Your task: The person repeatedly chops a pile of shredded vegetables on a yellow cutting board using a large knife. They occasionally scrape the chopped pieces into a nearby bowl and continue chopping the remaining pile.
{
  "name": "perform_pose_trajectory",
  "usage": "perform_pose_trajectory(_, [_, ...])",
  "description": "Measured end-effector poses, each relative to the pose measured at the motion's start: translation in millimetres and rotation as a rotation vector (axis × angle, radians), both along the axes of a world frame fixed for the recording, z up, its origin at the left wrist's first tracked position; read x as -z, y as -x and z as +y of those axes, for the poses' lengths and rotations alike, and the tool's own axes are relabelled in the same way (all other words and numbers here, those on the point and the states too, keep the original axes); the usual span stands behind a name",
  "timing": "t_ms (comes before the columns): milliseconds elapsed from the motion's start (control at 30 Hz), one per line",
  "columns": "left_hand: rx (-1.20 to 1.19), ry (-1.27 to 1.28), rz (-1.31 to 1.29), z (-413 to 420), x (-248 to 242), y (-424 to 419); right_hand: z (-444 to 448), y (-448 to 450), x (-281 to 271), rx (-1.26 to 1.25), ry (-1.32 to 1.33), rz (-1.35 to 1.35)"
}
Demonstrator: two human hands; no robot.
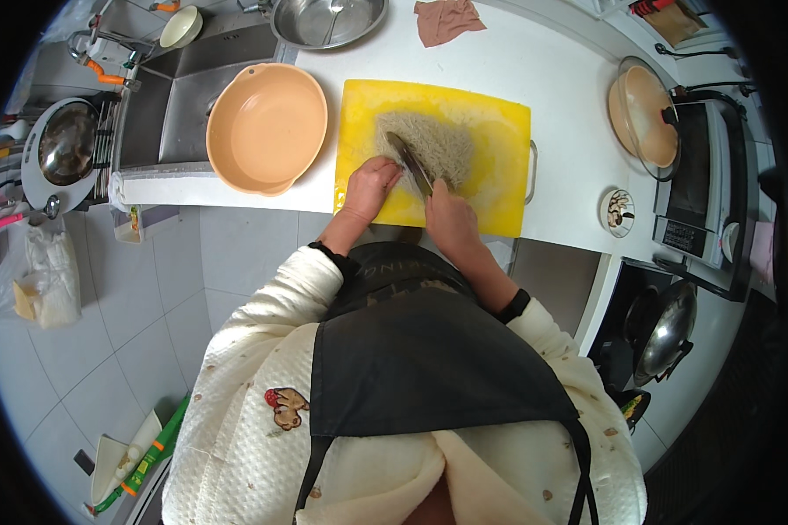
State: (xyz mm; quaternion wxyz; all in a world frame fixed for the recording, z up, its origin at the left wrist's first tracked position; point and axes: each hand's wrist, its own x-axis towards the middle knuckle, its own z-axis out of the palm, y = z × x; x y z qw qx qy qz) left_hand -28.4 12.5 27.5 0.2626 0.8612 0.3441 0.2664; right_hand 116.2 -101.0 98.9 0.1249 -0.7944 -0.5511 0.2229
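Observation:
On a yellow cutting board (pixel 499 190) lies a heap of fine, pale, greyish strands (pixel 443 141), perhaps thin noodles or shredded food. My right hand (pixel 452 216) grips a kitchen knife (pixel 412 161). Its blade slants up and to the left across the heap. At the heap's lower left edge, close beside the blade, rests my left hand (pixel 373 186) with curled fingers. Whether strands are pinched between those fingertips is hidden.
Left of the board, a peach plastic basin (pixel 266 131) overlaps the steel sink's (pixel 190 111) edge. A metal bowl (pixel 331 26) with a spoon and a brownish-pink cloth (pixel 446 21) lie beyond. Rightward are a small bowl (pixel 617 213), a glass-lidded peach bowl (pixel 640 118) and a wok (pixel 666 335).

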Motion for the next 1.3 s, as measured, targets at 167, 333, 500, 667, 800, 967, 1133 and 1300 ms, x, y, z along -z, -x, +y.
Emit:
perform_pose_trajectory(167, [-0.020,-0.021,0.054,-2,7,-1,16,3,7,-0.064,-0.057,-0.058])
perform_pose_trajectory(333, [-0.195,-0.010,-0.054,-1,-17,7,23,-6,4,0.000,-0.033,-0.032])
perform_pose_trajectory(500, [-0.517,0.242,-0.091,-12,-6,8,10,-19,-14,-0.095,-0.036,-0.039])
perform_pose_trajectory(667, [-0.388,0.218,-0.130,-15,4,-7,14,-21,7,-0.115,-0.042,-0.052])
perform_pose_trajectory(800, [-0.386,0.167,-0.162,-12,-3,-8,21,-26,2,-0.113,-0.056,-0.050])
perform_pose_trajectory(967, [-0.470,0.210,-0.175,-13,-5,-3,24,-28,-11,-0.244,-0.139,0.004])
perform_pose_trajectory(1133, [-0.394,0.122,-0.215,-9,10,-15,36,-33,1,-0.353,-0.035,-0.086])
perform_pose_trajectory(1300, [-0.383,0.012,-0.194,-10,6,-11,45,-44,12,-0.422,-0.112,-0.066])
